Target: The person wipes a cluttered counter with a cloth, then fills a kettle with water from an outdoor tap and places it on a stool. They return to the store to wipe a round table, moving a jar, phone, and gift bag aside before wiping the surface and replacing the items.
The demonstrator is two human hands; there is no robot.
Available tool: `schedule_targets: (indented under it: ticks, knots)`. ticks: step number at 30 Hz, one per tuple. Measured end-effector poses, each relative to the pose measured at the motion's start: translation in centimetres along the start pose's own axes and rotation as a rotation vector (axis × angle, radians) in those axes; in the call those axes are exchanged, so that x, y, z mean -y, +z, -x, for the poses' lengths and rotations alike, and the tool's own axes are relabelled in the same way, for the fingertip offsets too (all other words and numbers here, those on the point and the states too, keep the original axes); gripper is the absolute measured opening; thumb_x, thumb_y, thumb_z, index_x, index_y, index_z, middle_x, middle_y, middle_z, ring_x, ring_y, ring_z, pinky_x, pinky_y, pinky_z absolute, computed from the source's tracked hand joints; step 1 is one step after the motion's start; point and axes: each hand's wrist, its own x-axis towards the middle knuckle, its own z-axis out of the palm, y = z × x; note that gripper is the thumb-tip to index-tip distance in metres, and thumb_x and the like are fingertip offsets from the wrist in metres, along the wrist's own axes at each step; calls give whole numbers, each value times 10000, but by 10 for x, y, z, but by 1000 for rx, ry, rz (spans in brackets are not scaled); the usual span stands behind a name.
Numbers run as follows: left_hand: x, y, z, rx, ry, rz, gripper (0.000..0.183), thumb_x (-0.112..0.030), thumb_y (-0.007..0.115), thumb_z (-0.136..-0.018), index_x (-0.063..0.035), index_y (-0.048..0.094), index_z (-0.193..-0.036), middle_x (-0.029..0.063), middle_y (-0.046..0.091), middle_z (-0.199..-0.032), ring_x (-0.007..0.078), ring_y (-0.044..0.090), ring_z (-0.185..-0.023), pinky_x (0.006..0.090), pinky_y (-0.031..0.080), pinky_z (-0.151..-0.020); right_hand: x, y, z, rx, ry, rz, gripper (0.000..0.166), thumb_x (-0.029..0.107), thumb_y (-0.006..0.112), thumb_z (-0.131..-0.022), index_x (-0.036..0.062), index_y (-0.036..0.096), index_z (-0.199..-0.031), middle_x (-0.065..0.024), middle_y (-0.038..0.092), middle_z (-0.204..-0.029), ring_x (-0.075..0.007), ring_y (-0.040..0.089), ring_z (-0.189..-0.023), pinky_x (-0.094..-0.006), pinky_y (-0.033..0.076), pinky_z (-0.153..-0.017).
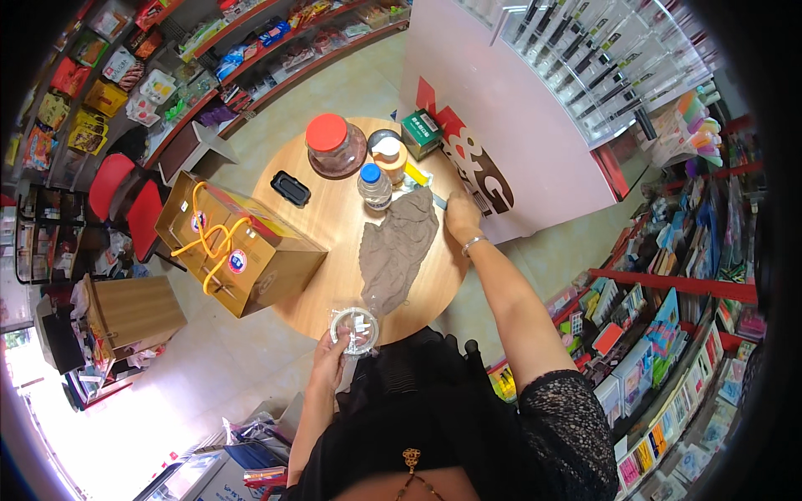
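Note:
In my left hand (333,360) is a ring-shaped roll of tape (354,330) in a clear plastic wrapper, held over the near edge of the round wooden table (338,250). My right hand (462,213) is at the table's right edge, fingers closed on a flat grey object (440,201); only a short end shows, and the rest is hidden. A crumpled brown cloth (401,247) lies between my hands. Beyond it stand a clear bottle with a blue cap (374,186) and a pump bottle (390,160), with a yellow item (415,174) beside them.
A red-lidded jar (327,144), a green box (421,134) and a black case (291,188) rest on the table. At left stands a gold carton with yellow cord handles (238,250). A white counter (501,125) adjoins the table's right side. Stocked shelves (664,338) line the right.

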Motion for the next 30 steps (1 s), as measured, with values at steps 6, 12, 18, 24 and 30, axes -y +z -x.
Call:
schedule_targets:
  ticks: [6,12,18,24,30]
  knots:
    - [3,-1,7,-77,10,-21,175,-50,554,-902,-35,548,-1076,61,631,-992,167,620,-905,309,508,-827,-3,-8,17,86,125,-87,229,45,593,-744,4,613,-968,-193,649,-958,-351,634,-910,-429,524,-775]
    - [-14,7,9,6,19,-69,224,-19,544,-889,-23,538,-1113,81,633,-1012,193,637,-890,314,521,-791,-1,-5,41,-86,49,-125,97,24,591,-754,16,606,-849,-177,645,-917,-346,631,-861,-437,523,-737]
    - [-25,9,1,38,11,-123,148,-42,566,-881,-62,563,-1028,53,630,-926,161,630,-824,299,532,-722,-1,-44,99,-227,-40,-456,65,104,630,-773,52,595,-793,-164,629,-798,-352,616,-736,-426,484,-646]
    - [-32,4,-9,80,20,-145,142,-35,494,-916,-32,510,-1057,141,652,-931,215,664,-841,363,554,-758,21,-168,181,-264,-72,-1369,81,77,666,-817,29,603,-833,17,611,-722,-58,553,-647,-204,460,-580]
    - [-35,9,-14,127,13,-197,145,-58,496,-919,-38,515,-1061,133,668,-926,202,673,-822,341,568,-678,-27,-305,172,-667,51,-1577,188,94,690,-816,28,562,-937,3,599,-725,-43,510,-531,-173,393,-450]
